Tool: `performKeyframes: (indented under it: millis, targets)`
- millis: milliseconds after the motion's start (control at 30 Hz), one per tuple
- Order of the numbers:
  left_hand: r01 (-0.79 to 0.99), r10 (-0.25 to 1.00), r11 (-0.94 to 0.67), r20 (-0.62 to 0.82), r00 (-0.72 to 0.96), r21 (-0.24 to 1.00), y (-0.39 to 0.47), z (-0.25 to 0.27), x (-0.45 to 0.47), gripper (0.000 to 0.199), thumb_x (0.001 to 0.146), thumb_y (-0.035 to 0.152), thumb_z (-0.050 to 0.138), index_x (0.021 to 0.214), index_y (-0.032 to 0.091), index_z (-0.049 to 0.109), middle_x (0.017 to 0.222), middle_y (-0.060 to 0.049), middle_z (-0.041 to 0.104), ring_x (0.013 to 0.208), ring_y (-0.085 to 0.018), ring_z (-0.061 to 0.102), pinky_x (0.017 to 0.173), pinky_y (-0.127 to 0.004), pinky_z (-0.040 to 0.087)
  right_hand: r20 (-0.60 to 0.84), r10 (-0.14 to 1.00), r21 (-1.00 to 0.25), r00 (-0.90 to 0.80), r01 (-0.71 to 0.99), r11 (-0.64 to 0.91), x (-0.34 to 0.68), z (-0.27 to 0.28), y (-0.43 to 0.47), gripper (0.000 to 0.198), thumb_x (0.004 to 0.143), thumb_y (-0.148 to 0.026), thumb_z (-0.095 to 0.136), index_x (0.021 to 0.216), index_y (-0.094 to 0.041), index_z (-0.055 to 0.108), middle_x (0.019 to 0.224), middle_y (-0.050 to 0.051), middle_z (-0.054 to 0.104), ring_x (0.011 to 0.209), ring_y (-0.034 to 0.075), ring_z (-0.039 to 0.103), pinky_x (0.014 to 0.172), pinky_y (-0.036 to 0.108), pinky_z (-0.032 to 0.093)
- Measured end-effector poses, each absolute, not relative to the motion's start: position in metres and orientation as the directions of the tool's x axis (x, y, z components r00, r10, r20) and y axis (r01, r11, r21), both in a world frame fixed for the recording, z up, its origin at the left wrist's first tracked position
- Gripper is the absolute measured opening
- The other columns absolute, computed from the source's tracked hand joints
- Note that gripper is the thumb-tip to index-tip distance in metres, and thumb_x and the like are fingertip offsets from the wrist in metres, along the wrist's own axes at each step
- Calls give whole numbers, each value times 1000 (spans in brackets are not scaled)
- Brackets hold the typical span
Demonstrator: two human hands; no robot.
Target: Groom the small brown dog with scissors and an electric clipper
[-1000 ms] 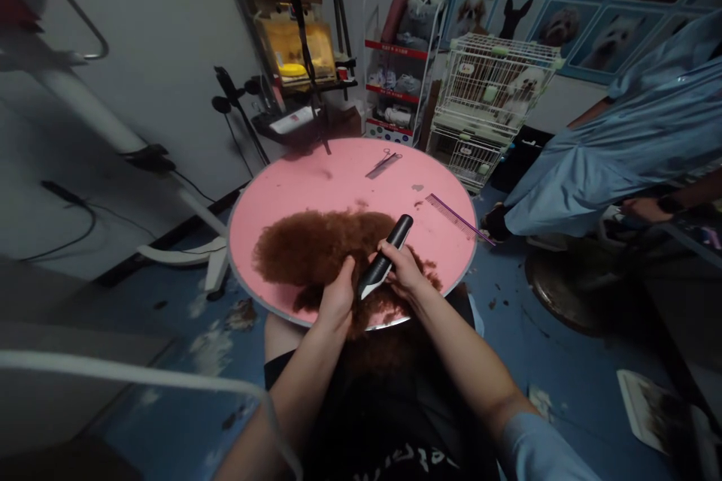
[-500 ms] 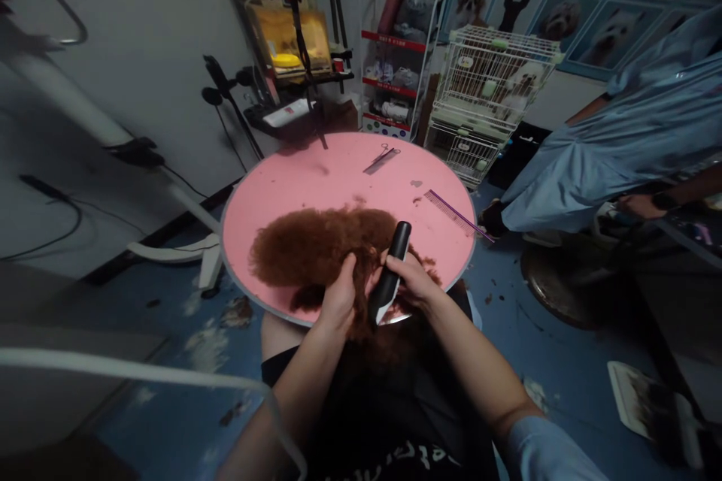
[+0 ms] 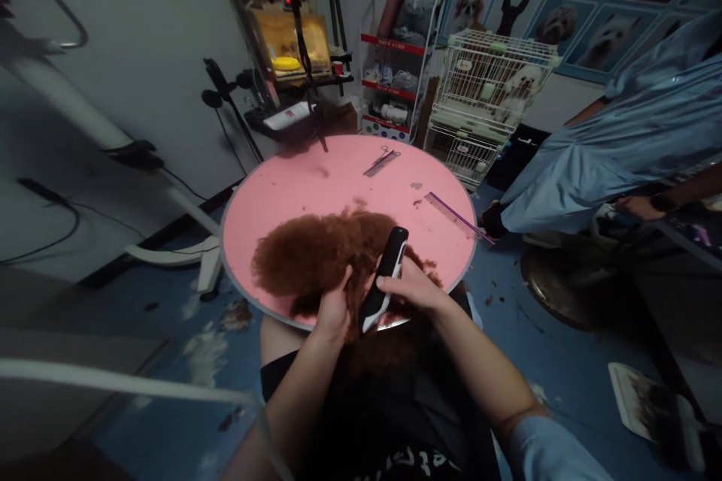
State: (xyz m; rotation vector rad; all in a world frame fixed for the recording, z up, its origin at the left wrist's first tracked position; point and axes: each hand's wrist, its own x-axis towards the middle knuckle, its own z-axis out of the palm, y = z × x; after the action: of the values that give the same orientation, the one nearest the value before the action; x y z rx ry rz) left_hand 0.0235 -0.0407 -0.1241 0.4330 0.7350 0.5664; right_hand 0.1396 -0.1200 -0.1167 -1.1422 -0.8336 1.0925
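Note:
A brown, curly-coated dog [image 3: 304, 252] lies on the round pink table [image 3: 276, 180], near its front edge. My left hand [image 3: 335, 310] grips the dog at its near side, thumb up; the other fingers are mostly hidden, and I cannot tell which body part is in them. Wrapped round a black and white hair clipper [image 3: 389, 270] is my right hand [image 3: 414, 284]. The clipper's lower end slants down to the left, against or very close to the fur beside my left hand. Loose brown hair lies about the dog and on my dark apron [image 3: 395, 406].
Scissors [image 3: 384, 158] and a purple comb [image 3: 451, 212] lie on the table, the comb jutting past the right edge. A wire cage [image 3: 485, 90] with a white dog stands behind. A person in blue [image 3: 614, 165] is at right. A pale hose [image 3: 141, 383] crosses lower left.
The clipper has shifted slightly left and down, turning so more of its white side shows. My right thumb now lies lower along it. My left hand stays on the dog, moved slightly left.

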Motion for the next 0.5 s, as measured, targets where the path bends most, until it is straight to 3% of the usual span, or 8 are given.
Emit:
performKeyframes:
  millis: [133, 233, 367, 500]
  targets:
    - [-337, 557, 809, -447, 700, 481, -39, -127, 19, 35, 90, 32, 47, 104, 10, 71, 107, -15, 73, 123, -29, 58, 112, -46, 39, 26, 857, -960, 515, -227, 165, 148, -107, -116, 40, 69, -52, 76, 75, -15, 63, 54, -3, 58, 37, 4, 36, 32, 17, 25]
    - [-401, 589, 795, -418, 692, 456, -38, -128, 22, 35, 91, 26, 46, 117, 13, 66, 113, -11, 72, 124, -26, 56, 113, -48, 36, 95, 747, -976, 657, -87, 200, 152, -93, -100, 37, 73, -50, 71, 71, -14, 61, 50, -4, 53, 36, 5, 34, 33, 19, 24]
    - [-433, 643, 742, -358, 678, 512, -40, -131, 20, 30, 87, 28, 54, 110, 17, 69, 110, -8, 73, 116, -24, 62, 106, -42, 44, 113, 809, -994, 577, 69, 89, 144, -89, -89, 33, 71, -43, 75, 76, -18, 54, 56, -6, 52, 43, 7, 43, 38, 19, 33]
    - [-292, 670, 672, -390, 632, 680, -39, -139, 8, 28, 69, 36, 72, 86, 14, 71, 90, -8, 75, 90, -23, 69, 82, -33, 55, 60, 924, -998, 378, 52, 44, 134, -109, -105, 37, 67, -41, 80, 84, -18, 56, 69, -3, 62, 59, 11, 56, 52, 22, 47]
